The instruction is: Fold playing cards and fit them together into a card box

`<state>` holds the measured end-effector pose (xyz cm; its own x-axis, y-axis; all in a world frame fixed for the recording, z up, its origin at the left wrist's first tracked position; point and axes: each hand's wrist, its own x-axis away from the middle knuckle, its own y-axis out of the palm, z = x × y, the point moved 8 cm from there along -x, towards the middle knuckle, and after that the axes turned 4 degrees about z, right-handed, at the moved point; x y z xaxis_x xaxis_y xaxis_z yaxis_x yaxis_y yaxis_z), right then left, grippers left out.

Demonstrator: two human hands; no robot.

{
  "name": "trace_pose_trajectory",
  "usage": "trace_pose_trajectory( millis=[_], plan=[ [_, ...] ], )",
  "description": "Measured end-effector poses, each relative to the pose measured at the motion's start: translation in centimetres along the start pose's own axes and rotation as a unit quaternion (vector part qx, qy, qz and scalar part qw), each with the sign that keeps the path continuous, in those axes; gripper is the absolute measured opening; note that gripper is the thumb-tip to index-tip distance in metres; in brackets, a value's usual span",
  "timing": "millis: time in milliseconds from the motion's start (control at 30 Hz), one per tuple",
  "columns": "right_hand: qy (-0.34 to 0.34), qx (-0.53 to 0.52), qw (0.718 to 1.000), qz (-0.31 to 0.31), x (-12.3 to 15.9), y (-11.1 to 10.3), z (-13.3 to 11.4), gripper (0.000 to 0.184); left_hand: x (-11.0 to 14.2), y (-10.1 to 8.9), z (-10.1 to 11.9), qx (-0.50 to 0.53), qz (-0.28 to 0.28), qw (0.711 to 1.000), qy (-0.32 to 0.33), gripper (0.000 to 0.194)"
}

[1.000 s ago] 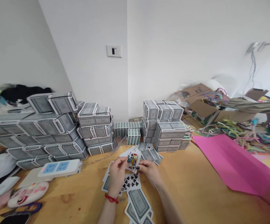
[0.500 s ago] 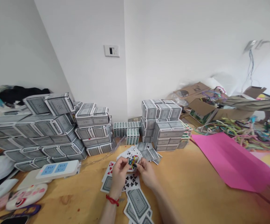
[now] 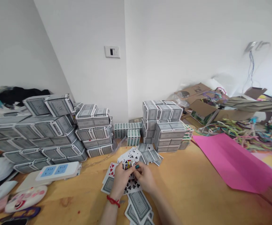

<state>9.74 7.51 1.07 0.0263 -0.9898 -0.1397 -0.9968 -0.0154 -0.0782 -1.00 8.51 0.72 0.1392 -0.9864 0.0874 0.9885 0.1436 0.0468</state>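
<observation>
Seeing red, yellow and blue figure print on the white jack card (image 3: pixel 127 164). Reading black clubs on the white club card (image 3: pixel 133 186), red hearts on the heart card (image 3: pixel 111 169). Showing grey-green lattice with white borders on the face-down cards (image 3: pixel 140 202), grey patterning on the stacked card blocks (image 3: pixel 59 105). Getting green-and-white stripes on the small blocks (image 3: pixel 133 137), light-blue panels on the white power strip (image 3: pixel 73 168), magenta on the paper sheet (image 3: pixel 234 162), red on the bracelet (image 3: pixel 113 201), yellowish-brown on the tabletop (image 3: pixel 185 184).

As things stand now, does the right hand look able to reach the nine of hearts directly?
Probably not directly: the left hand lies between the right hand and the nine of hearts, and both hands seem occupied with the jack card.
</observation>
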Motion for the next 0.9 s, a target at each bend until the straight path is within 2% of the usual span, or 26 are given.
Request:
trace_pose_trajectory(
  millis=[200, 467, 700, 900],
  plan=[
    [-0.011, 0.030, 0.999, -0.001, 0.1, 0.4, -0.2, 0.012, -0.1, -0.5, -0.4, 0.045, 0.041, 0.998, -0.023, 0.030],
    [-0.062, 0.118, 0.991, 0.016, 0.5, 1.1, -1.9, 0.016, -0.3, -1.1, -1.6, 0.150, 0.062, 0.985, -0.066, 0.026],
    [-0.100, 0.182, 0.978, 0.018, 1.0, 1.7, -3.0, 0.013, 0.1, -1.2, -1.3, 0.222, 0.089, 0.966, -0.095, 0.022],
    [-0.121, 0.207, 0.971, 0.014, 1.3, 2.2, -3.4, 0.014, 0.7, -1.3, -0.5, 0.235, 0.115, 0.959, -0.106, 0.020]
  ],
)
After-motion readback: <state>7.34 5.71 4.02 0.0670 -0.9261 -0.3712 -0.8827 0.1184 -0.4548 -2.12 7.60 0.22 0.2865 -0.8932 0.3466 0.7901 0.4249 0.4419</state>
